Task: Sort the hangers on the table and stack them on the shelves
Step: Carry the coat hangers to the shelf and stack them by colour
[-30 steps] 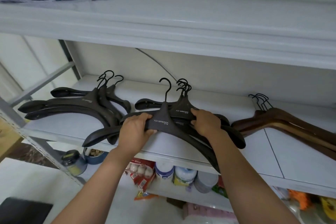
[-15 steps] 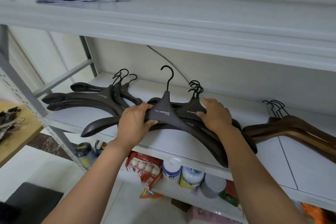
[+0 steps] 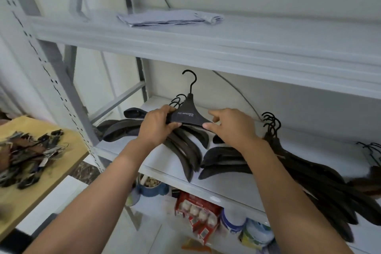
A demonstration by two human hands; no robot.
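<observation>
Item: black hanger (image 3: 186, 114), matte, with a broad triangular neck, white "IMPRESSION" lettering across its face and a thin black wire hook rising from the apex; both arms are hidden behind the hands. Location: held over the middle shelf (image 3: 156, 163), just above the left stack (image 3: 185, 146) of matching black hangers, hook pointing up toward the back wall. Left hand (image 3: 157, 128): fingers curled round the neck's left side, gripping it. Right hand (image 3: 231, 128): thumb touching the neck's lower right corner, index finger above; whether it actually pinches cannot be told. Right stack (image 3: 226, 163) of the same type lies beside. Table (image 3: 61, 163), left, bears clip hangers (image 3: 26, 154).
</observation>
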